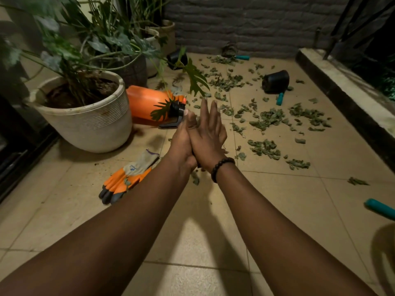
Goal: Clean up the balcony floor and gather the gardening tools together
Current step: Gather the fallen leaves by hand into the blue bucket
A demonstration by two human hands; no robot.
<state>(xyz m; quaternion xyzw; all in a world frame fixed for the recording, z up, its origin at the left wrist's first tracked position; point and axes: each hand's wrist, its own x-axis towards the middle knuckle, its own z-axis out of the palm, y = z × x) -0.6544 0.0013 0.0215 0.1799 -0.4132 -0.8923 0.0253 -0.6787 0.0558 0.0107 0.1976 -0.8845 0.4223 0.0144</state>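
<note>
My left hand (pixel 182 142) and my right hand (pixel 208 135) are pressed palm to palm in front of me, fingers straight, holding nothing. Dry green leaves (pixel 267 118) lie scattered over the tiled floor beyond them. An orange sprayer bottle (pixel 147 106) lies on its side just past my hands. A pair of orange and grey gloves (pixel 126 178) lies on the floor to the left. Teal-handled tools lie apart: one (pixel 280 98) by a tipped black pot (pixel 275 81), one (pixel 242 57) at the far wall, one (pixel 380 208) at the right edge.
A large white plant pot (pixel 89 122) stands on the left with more potted plants (pixel 132 67) behind it. A second black pot (pixel 176 58) lies near the wall. A raised ledge (pixel 346 97) with railing runs along the right. A grey brick wall (pixel 245 24) closes the far end.
</note>
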